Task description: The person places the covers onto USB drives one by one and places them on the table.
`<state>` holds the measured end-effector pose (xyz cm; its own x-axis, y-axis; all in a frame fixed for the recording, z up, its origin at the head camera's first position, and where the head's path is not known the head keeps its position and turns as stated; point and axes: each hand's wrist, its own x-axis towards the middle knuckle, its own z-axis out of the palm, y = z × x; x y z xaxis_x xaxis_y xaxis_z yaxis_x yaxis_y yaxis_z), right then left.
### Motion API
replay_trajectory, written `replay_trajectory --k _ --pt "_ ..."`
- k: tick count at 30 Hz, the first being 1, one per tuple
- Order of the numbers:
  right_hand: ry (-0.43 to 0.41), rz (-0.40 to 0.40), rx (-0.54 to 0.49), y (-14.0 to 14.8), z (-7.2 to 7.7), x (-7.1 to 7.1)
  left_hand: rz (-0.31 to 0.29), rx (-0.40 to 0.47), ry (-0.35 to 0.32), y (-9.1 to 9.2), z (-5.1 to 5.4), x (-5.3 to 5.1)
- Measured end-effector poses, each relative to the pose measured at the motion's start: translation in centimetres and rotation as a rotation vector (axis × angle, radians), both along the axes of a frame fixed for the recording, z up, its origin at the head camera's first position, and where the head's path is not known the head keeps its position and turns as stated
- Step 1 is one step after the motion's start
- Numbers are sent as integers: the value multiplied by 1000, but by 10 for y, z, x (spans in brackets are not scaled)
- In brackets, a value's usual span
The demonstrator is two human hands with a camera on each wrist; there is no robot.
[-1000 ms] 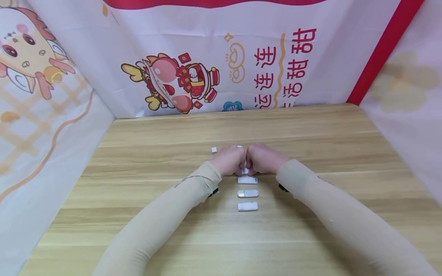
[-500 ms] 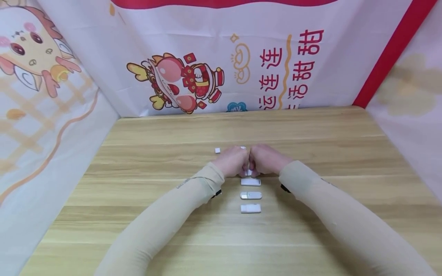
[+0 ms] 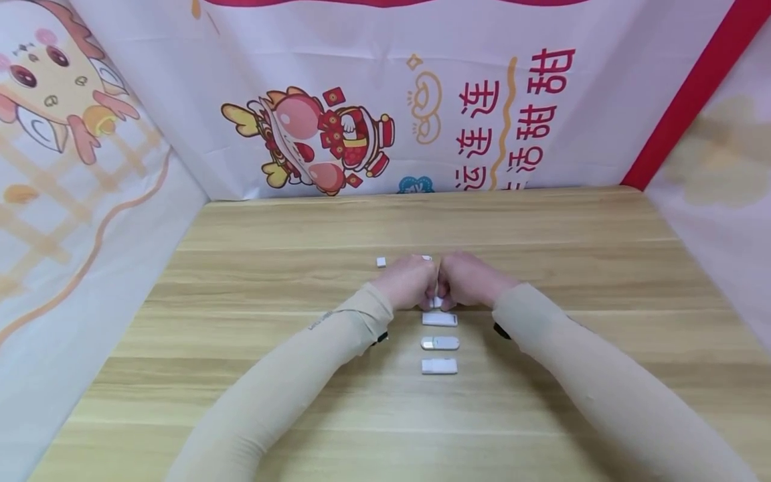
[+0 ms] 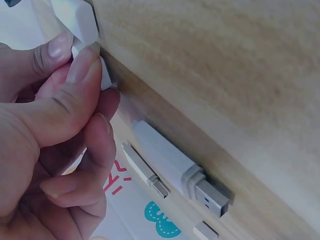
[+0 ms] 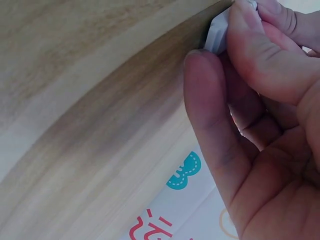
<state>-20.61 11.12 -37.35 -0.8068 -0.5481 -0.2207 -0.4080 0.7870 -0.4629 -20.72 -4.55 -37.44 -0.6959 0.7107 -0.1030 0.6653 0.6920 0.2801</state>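
Observation:
In the head view, my left hand (image 3: 411, 281) and right hand (image 3: 472, 280) meet over the table. They pinch a small white USB stick (image 3: 436, 302) from its two sides, mostly covered by fingers. A white end of the stick (image 4: 105, 75) shows beneath the left thumb in the left wrist view. In the right wrist view, the right thumb and index finger grip a white piece of it (image 5: 217, 32); whether this is cap or body I cannot tell. An uncapped USB stick (image 4: 167, 155) with a bare metal plug lies beyond the left hand.
Nearer the body, three white USB sticks lie in a column: one (image 3: 440, 319), another (image 3: 440, 343) and a third (image 3: 440, 366). A small white cap (image 3: 381, 262) lies left of the hands. Printed cloth (image 3: 337, 60) stands behind the wooden table (image 3: 289, 227).
The head view has shifted slightly. Both hands stay together over the table, pinching the USB stick; the sticks on the table keep their places.

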Motion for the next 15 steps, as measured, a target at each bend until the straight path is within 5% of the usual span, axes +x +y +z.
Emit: replay_trajectory --k 6,15 --pt "46 41 -18 7 4 8 -27 26 -5 3 2 3" --pt "27 45 -36 5 1 10 -38 54 -116 -13 -4 -1"
